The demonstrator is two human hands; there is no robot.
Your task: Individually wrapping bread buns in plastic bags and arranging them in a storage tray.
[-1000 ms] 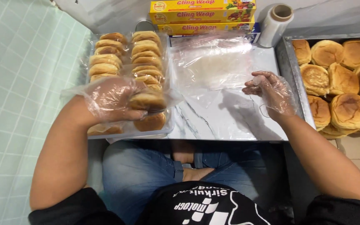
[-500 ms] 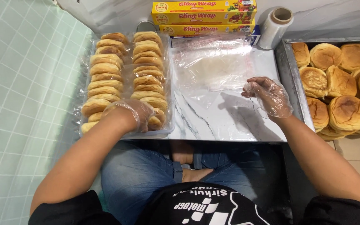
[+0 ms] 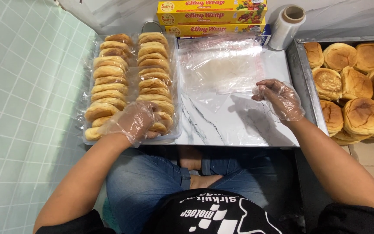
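Left hand (image 3: 135, 121) cupped over wrapped buns (image 3: 130, 82); right hand (image 3: 280, 99) loosely curled, apart, holding nothing.

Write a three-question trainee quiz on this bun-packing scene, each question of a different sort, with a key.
1. True or false: the left hand rests on the wrapped buns.
2. Where does the tray of unwrapped buns stand? A) to the person's right B) to the left C) on the lap
3. What lies on the marble table ahead of the right hand?

Key:
1. True.
2. A.
3. Clear plastic bags.
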